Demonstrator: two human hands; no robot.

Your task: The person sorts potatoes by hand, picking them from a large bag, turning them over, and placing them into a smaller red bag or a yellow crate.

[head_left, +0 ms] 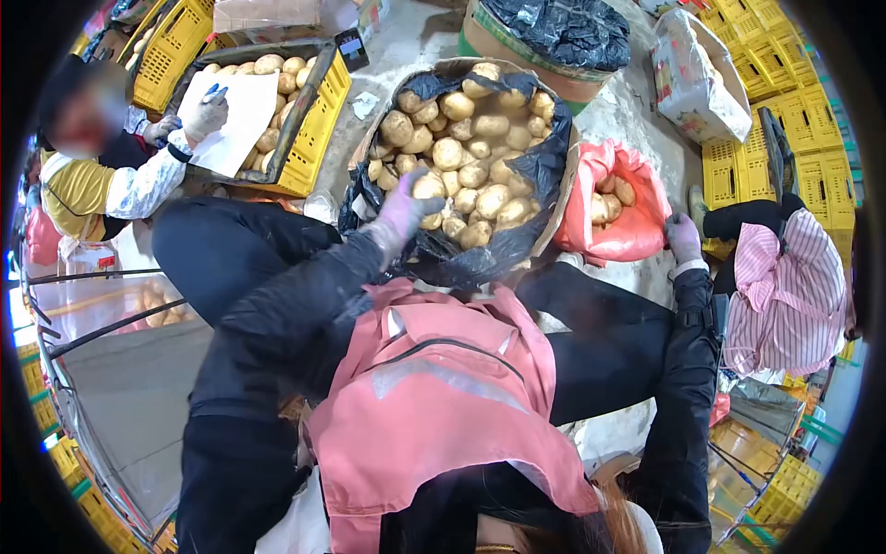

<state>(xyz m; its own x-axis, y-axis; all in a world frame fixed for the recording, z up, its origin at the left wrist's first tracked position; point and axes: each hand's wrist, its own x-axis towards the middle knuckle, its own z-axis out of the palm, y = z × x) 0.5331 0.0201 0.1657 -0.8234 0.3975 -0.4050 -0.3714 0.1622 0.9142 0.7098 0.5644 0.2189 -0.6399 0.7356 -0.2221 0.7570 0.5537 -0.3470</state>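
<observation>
My left hand (400, 214), in a pale purple glove, grips a potato (427, 188) at the near left of a large round container. That container is lined with black plastic (452, 268) and filled with loose potatoes (493, 198). On the right, my gloved right hand (684, 237) has its fingers closed on the edge of a red plastic bag (620, 242). The bag stands open beside the container, with several potatoes (604, 205) inside.
At the left, a person (69, 189) holds a pen over white paper (226, 120) on a yellow crate (318, 120) of potatoes. Another person in a striped top (794, 286) is at right, near stacked yellow crates (812, 120). A black-covered bin (558, 42) and cardboard box (697, 78) stand behind.
</observation>
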